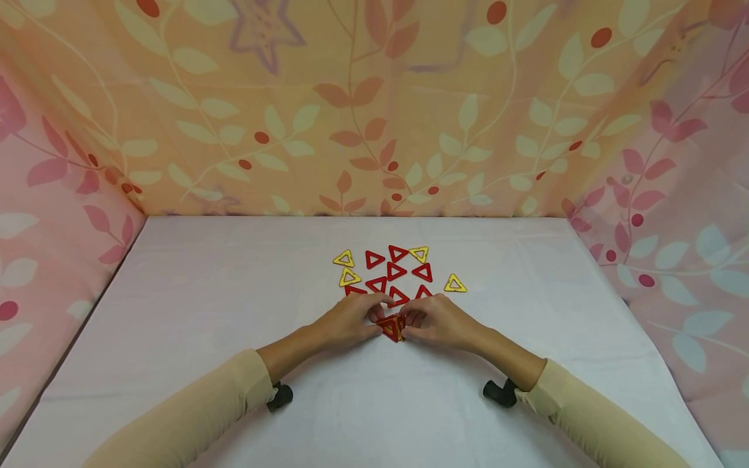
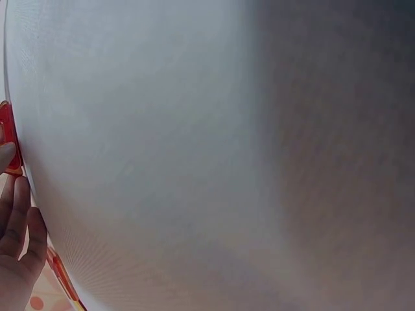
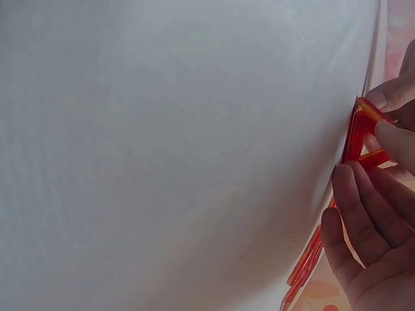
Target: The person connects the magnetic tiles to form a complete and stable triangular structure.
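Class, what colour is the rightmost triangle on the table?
Yellow; the rightmost triangle shows best in the head view.

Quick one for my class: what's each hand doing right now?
Left hand: closed, holding the red triangles from the left.
Right hand: closed, holding them from the right.

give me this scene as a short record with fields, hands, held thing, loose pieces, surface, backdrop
left hand: pinching the red triangle assembly
right hand: pinching the same assembly from its other side
loose yellow triangles: four, lying flat
loose red triangles: at least eight, some partly hidden by the hands
surface: white cloth
backdrop: floral fabric, orange-toned behind, pink at the sides
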### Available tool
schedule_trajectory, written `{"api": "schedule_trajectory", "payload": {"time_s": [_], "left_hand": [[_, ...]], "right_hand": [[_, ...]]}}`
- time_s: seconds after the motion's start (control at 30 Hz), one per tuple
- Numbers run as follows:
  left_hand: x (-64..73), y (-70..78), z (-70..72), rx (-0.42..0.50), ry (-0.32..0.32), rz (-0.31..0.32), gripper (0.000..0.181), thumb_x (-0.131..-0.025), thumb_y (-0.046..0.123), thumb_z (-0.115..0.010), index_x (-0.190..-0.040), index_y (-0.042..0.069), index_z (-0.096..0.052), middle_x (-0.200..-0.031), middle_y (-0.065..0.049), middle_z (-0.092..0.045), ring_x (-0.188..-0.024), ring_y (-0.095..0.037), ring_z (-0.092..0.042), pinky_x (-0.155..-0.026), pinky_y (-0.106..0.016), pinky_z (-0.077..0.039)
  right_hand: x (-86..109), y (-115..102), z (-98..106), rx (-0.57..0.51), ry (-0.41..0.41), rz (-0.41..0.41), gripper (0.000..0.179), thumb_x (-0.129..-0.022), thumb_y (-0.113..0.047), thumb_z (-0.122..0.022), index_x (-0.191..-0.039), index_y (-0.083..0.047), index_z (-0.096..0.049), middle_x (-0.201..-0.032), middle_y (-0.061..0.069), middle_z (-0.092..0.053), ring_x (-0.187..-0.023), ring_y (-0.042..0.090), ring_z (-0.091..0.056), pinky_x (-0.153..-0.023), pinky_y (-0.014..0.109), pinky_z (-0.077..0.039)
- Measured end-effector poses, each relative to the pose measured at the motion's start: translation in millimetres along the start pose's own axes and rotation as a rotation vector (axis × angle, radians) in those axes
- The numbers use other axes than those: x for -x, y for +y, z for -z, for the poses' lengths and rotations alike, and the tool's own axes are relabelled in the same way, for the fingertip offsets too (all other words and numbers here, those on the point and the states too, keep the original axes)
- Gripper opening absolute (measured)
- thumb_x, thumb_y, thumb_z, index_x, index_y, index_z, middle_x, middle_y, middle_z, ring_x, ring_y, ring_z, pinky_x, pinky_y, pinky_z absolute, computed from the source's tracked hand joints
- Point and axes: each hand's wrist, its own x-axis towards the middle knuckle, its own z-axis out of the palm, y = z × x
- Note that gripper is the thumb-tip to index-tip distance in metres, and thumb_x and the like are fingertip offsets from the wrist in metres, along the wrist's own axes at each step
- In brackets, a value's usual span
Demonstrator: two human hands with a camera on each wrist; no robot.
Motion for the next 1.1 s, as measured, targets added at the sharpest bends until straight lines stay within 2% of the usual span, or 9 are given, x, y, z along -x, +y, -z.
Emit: {"api": "schedule_trajectory", "payload": {"time_s": [0.3,0.63,1.1], "left_hand": [[1.2,-0.2,0.1,-0.006,-0.006,-0.022,0.046,-0.086,0.006,-0.077,-0.129,0.007,-0.062,-0.093,0.005,-0.066,-0.089,-0.011,-0.062,-0.083,-0.025,-0.053],[4.0,1.3,0.3,0.022,-0.030,-0.007,0.042,-0.087,0.008,-0.076,-0.127,0.009,-0.063,-0.093,0.006,-0.067,-0.089,-0.011,-0.062,-0.084,-0.027,-0.053],[11.2,3.0,1.4,0.069,-0.051,-0.032,0.037,-0.087,0.006,-0.076,-0.122,0.006,-0.065,-0.091,0.004,-0.068,-0.085,-0.008,-0.062,-0.081,-0.025,-0.053]], "right_hand": [[1.5,-2,1,0.005,-0.014,-0.002,0.027,-0.085,-0.016,-0.079,-0.110,-0.008,-0.073,-0.088,-0.008,-0.071,-0.078,0.003,-0.063,-0.073,0.026,-0.056],[3.2,-1,0,0.006,-0.026,0.004,0.026,-0.086,-0.016,-0.079,-0.110,-0.011,-0.073,-0.090,-0.010,-0.071,-0.078,0.001,-0.063,-0.074,0.023,-0.055],[6.0,-3,-1,-0.022,-0.065,0.014,0.026,-0.086,-0.017,-0.078,-0.111,-0.013,-0.072,-0.092,-0.011,-0.069,-0.078,0.002,-0.063,-0.074,0.024,-0.055]]}}
